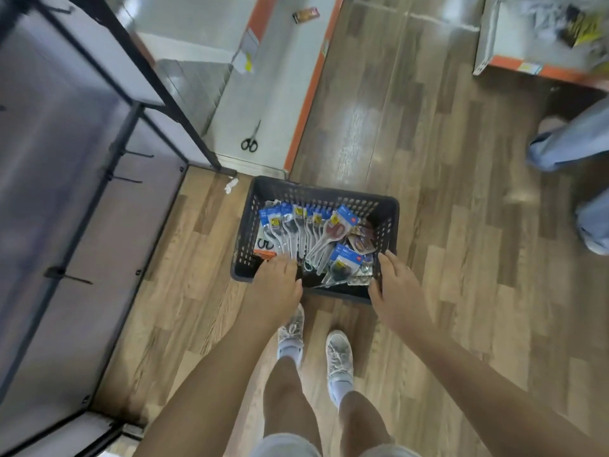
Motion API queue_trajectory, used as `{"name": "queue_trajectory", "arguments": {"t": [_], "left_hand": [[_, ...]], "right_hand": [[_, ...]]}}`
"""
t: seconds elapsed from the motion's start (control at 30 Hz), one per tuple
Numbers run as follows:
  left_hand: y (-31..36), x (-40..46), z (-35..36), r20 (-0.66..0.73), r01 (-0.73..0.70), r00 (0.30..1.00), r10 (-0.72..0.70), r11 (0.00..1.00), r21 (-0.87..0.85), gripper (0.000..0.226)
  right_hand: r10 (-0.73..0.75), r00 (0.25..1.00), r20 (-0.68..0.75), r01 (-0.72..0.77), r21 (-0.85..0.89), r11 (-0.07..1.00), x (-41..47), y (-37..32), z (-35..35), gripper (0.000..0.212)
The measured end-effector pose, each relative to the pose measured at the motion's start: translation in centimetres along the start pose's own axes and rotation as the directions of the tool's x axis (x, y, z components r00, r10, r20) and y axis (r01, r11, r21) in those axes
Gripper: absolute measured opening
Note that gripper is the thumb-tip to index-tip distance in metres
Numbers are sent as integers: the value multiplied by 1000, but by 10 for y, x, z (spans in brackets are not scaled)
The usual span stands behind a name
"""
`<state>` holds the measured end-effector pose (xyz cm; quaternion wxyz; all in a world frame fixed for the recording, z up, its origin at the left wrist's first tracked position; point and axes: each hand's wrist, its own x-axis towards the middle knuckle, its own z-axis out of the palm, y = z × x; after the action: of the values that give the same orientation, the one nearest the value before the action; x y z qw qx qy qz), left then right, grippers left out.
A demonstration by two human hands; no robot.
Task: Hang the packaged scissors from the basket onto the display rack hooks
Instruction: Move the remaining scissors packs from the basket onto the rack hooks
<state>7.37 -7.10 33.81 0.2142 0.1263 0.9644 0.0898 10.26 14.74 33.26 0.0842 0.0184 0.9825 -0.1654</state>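
Both hands at basket [314, 196] near rim, left hand [276, 280] relaxed over packaged scissors [298, 232] inside, right hand [392, 282] loose-fingered on rim, likely steadying for pick; rack hooks [128, 179] left of basket.

The basket [385, 209] looks like dark matt plastic, its walls pierced with rows of holes. The packaged scissors [316, 232] inside sit in clear glossy plastic with blue card backing. The floor [445, 179] is wood-look plank with a smooth sheen that catches the light. The display rack [125, 140] has a dark matt metal frame and thin metal hooks [130, 180]. The shoes [339, 354] look like pale cloth.
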Motion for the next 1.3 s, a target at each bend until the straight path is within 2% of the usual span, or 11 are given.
{"name": "queue_trajectory", "arguments": {"t": [0.13,0.27,0.43,0.57,0.7,0.87,0.93,1.03,1.2,1.3], "left_hand": [[-34,47,35,47,-73,996,70,994,76,39],[-50,83,78,118,-52,992,52,999,-7,25],[-66,131,160,180,-78,980,88,995,-60,22],[-68,171,217,192,-74,978,80,996,-40,26],[-64,220,268,166,-63,983,72,996,-58,30],[-54,284,312,131,-90,986,99,993,-74,43],[-50,305,325,106,-108,988,113,993,-57,47],[-40,327,339,47,-95,994,98,994,-59,51],[-22,344,355,-66,72,994,-88,973,-217,73],[-17,347,358,-62,143,984,-169,945,-293,72]], "right_hand": [[110,993,47,-112,46,993,36,5,50,49],[133,989,66,-137,60,989,59,22,104,47],[188,967,173,-195,28,980,78,61,178,50],[212,943,257,-215,-17,976,96,100,243,54],[255,939,230,-266,18,964,122,130,295,54],[249,952,178,-276,147,950,166,157,339,56],[222,950,219,-260,162,952,178,165,351,53],[156,949,272,-184,81,980,184,175,362,50],[-57,985,161,61,-24,998,173,182,372,53],[-71,934,351,103,-75,992,166,176,378,50]]}}
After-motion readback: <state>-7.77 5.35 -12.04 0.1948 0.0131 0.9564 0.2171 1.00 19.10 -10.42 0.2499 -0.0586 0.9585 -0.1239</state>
